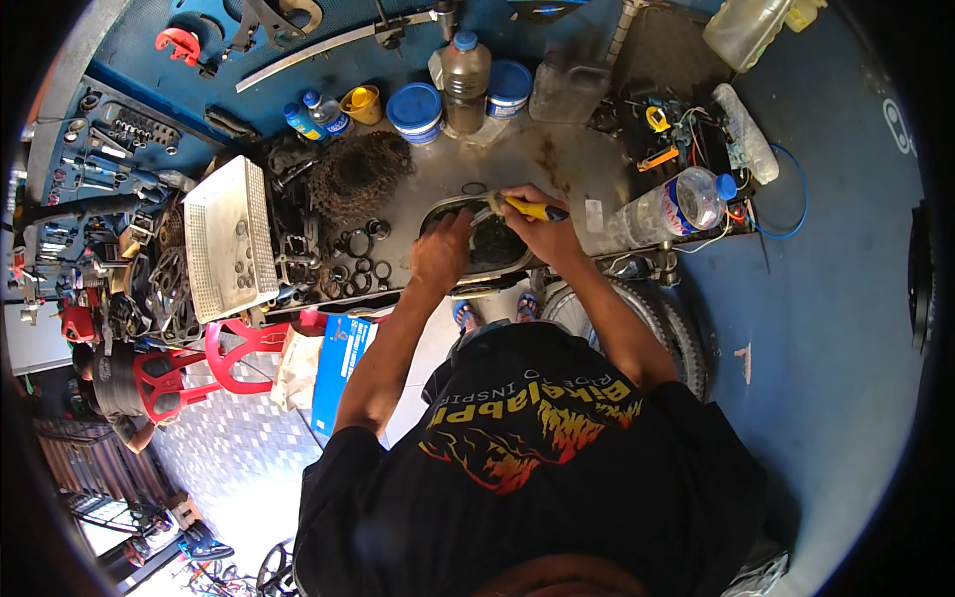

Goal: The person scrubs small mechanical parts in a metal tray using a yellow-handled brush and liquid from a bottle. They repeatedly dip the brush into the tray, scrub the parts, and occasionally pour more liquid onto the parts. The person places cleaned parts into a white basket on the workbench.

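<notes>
My right hand (pixel 542 229) is closed around a brush with a yellow and black handle (pixel 538 210). Its pale bristle end points left, toward my other hand. My left hand (pixel 441 251) is closed at the left side of a metal tray (pixel 524 262) with dark liquid in it. A small, light metallic piece shows by its fingertips, close to the bristles; its kind is unclear. Both hands are over the tray, at the front of the metal bench (pixel 438 164). A thin dark ring (pixel 474 188) lies just behind the tray.
Left of the tray lie several bearing-like rings (pixel 359 242), greasy cassette sprockets (pixel 360 177) and a white basket (pixel 204 234). Bottles and blue-lidded tubs (pixel 414 111) line the back. A clear plastic bottle (pixel 657 211) lies at right. A bicycle wheel (pixel 686 343) stands below the bench.
</notes>
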`<state>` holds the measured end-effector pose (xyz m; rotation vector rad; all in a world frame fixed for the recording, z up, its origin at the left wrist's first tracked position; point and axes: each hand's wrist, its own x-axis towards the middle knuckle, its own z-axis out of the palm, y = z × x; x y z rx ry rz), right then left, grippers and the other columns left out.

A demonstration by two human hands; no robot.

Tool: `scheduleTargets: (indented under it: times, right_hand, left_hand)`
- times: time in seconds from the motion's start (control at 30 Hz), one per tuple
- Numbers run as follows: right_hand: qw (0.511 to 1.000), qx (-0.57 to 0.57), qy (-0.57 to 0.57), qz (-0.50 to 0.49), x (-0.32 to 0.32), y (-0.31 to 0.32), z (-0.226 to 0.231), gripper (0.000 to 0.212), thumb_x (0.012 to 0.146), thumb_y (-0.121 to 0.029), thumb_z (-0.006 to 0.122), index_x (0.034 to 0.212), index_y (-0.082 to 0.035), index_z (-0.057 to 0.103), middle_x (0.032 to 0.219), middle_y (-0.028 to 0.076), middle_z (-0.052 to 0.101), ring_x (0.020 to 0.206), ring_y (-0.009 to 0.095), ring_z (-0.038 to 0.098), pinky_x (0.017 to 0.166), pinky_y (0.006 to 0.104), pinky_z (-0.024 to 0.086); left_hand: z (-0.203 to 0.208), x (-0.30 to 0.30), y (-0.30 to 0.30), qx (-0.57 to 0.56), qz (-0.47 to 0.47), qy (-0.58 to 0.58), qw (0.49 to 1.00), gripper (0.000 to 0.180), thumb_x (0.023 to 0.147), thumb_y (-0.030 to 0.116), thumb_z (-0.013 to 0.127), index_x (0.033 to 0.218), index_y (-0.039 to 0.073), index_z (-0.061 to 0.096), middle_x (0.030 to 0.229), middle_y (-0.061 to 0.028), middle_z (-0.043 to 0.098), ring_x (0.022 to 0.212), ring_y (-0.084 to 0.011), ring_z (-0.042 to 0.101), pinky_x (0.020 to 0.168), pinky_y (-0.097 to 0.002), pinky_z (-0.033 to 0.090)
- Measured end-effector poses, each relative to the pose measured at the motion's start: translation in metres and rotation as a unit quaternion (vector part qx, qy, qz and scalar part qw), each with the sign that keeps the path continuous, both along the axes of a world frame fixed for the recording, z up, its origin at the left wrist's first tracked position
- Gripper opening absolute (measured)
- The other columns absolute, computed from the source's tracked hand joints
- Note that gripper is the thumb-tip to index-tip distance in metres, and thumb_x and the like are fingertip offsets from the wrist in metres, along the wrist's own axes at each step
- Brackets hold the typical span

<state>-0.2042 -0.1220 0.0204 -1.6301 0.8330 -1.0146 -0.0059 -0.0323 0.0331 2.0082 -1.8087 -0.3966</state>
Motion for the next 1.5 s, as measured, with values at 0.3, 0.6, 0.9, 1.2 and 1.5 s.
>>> scheduleTargets:
  times: [0.3, 0.6, 0.9, 1.2, 1.5]
  right_hand:
    - [0.992, -0.019, 0.102, 0.069, -0.017, -0.011, -0.034, 0.019, 0.099, -0.005, 0.074, 0.118, -0.003, 0.071, 0.116, 0.006, 0.077, 0.105, 0.011, 0.070, 0.092, 0.0270, 0.056]
    - [0.970, -0.057, 0.223, 0.077, -0.032, 0.005, -0.023, 0.038, 0.093, -0.030, 0.080, 0.122, -0.007, 0.071, 0.122, 0.012, 0.075, 0.111, 0.029, 0.073, 0.090, 0.0384, 0.058]
    - [0.971, 0.089, 0.222, -0.026, -0.012, -0.012, -0.016, 0.035, 0.100, -0.040, 0.071, 0.115, -0.008, 0.069, 0.086, 0.010, 0.074, 0.075, 0.024, 0.074, 0.069, 0.0382, 0.058]
    - [0.957, 0.233, 0.159, -0.074, 0.019, 0.004, 0.015, 0.032, 0.108, -0.042, 0.063, 0.111, -0.010, 0.063, 0.076, 0.004, 0.071, 0.058, 0.008, 0.061, 0.047, 0.0268, 0.047]
    - [0.976, 0.133, 0.156, -0.066, 0.019, 0.010, 0.004, 0.038, 0.106, -0.047, 0.065, 0.110, -0.009, 0.064, 0.078, 0.003, 0.070, 0.067, 0.010, 0.067, 0.053, 0.0273, 0.051]
  left_hand:
    - [-0.006, 0.010, -0.002, -0.033, 0.015, 0.099, 0.994, 0.027, 0.100, 0.013, 0.067, 0.124, 0.009, 0.056, 0.099, -0.0209, 0.074, 0.091, -0.0477, 0.071, 0.076, -0.0579, 0.055]
    - [-0.032, 0.010, -0.008, -0.015, 0.054, 0.443, 0.895, 0.023, 0.107, 0.011, 0.055, 0.128, 0.002, 0.054, 0.101, -0.0153, 0.071, 0.084, -0.0306, 0.071, 0.076, -0.0414, 0.055]
    - [-0.042, -0.004, -0.024, 0.016, 0.151, 0.761, 0.630, 0.025, 0.111, 0.018, 0.057, 0.134, 0.010, 0.057, 0.107, -0.0052, 0.068, 0.094, -0.0162, 0.065, 0.088, -0.0356, 0.055]
    - [-0.042, -0.015, -0.031, -0.099, 0.158, 0.756, 0.627, 0.020, 0.109, 0.012, 0.062, 0.128, 0.017, 0.056, 0.126, -0.0049, 0.073, 0.105, -0.0146, 0.069, 0.089, -0.0348, 0.058]
    - [-0.038, -0.023, -0.030, -0.112, 0.211, 0.653, 0.719, 0.020, 0.106, 0.011, 0.067, 0.121, 0.014, 0.055, 0.103, -0.0034, 0.075, 0.090, -0.0132, 0.071, 0.079, -0.0346, 0.064]
